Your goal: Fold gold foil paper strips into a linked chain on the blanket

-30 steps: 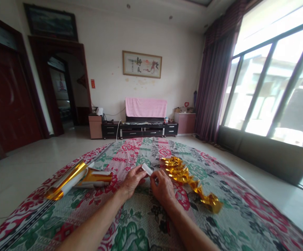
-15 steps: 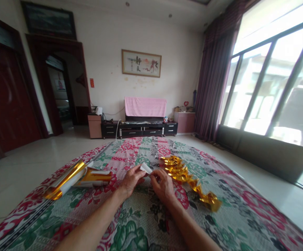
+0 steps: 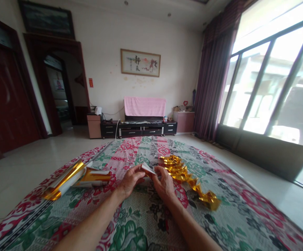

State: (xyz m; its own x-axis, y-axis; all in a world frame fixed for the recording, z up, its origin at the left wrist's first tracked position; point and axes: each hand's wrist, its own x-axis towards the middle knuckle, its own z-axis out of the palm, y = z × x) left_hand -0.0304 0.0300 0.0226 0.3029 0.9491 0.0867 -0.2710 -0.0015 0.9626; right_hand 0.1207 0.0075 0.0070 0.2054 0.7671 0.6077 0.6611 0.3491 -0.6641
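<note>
A small piece of foil paper point(image 3: 148, 169), white on its upper face with a gold-brown edge, is held folded between my two hands above the flowered cloth. My left hand point(image 3: 132, 180) pinches its left end between thumb and fingers. At the other end, my right hand point(image 3: 163, 180) grips it with the thumb along the near edge. Just right of my right hand lies a row of folded gold foil pieces point(image 3: 185, 176). To the left are curled gold-and-white foil sheets point(image 3: 65, 179), apart from my left hand.
The flowered cloth point(image 3: 130, 230) covers the rounded surface under my hands. Beyond it stands a black TV cabinet point(image 3: 132, 132) with a pink towel point(image 3: 145, 106) draped over the screen. A large window point(image 3: 261, 83) is on the right.
My right hand has shifted slightly right and its grip along the paper has changed. The paper now shows a gold-brown edge toward me. My left hand stays nearly in place.
</note>
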